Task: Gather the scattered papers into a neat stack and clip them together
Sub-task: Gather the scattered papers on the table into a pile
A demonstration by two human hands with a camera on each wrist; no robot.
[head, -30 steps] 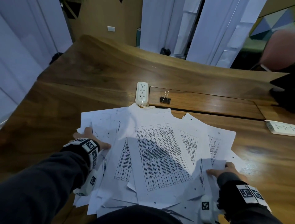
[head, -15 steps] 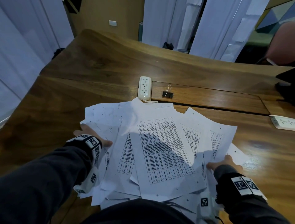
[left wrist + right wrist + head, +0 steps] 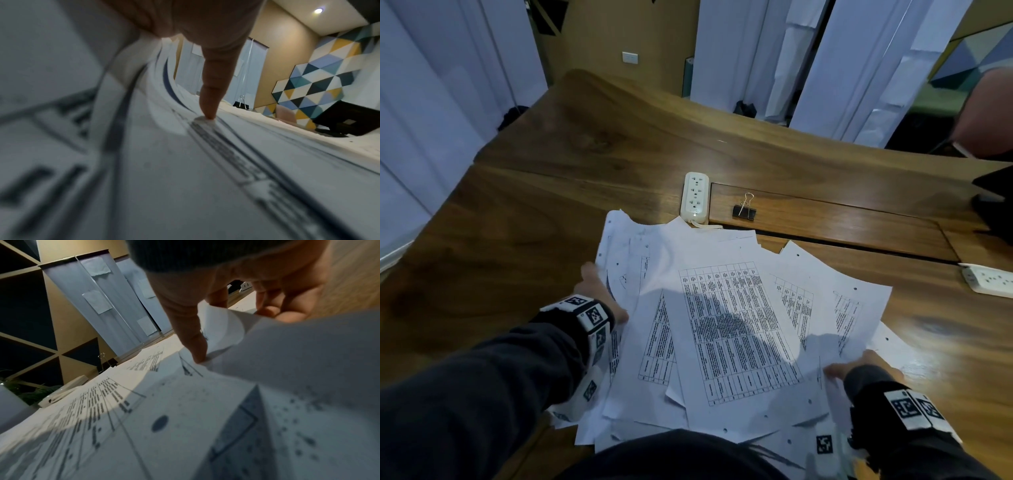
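Several white printed papers (image 3: 736, 329) lie fanned in a loose pile on the wooden table (image 3: 524, 240). My left hand (image 3: 601, 294) grips the pile's left edge, where the sheets curl up over it. In the left wrist view its thumb (image 3: 209, 97) presses down on a top sheet (image 3: 185, 162). My right hand (image 3: 858, 368) holds the pile's right edge, thumb (image 3: 193, 344) on top and fingers (image 3: 287, 308) curled round a bent sheet (image 3: 224, 327). A black binder clip (image 3: 744, 212) lies apart beyond the pile, also seen as the clip (image 3: 241, 104) and the clip (image 3: 108, 363).
A white power strip (image 3: 694, 196) lies just past the pile's far edge, its cord under the sheets. A second power strip (image 3: 988, 281) sits at the right. Another person (image 3: 986, 116) and a dark object (image 3: 996, 205) are at the far right. A slot runs across the table behind the papers.
My left hand has pushed the pile's left sheets rightward and their edge now curls up. The right hand stays at the right edge.
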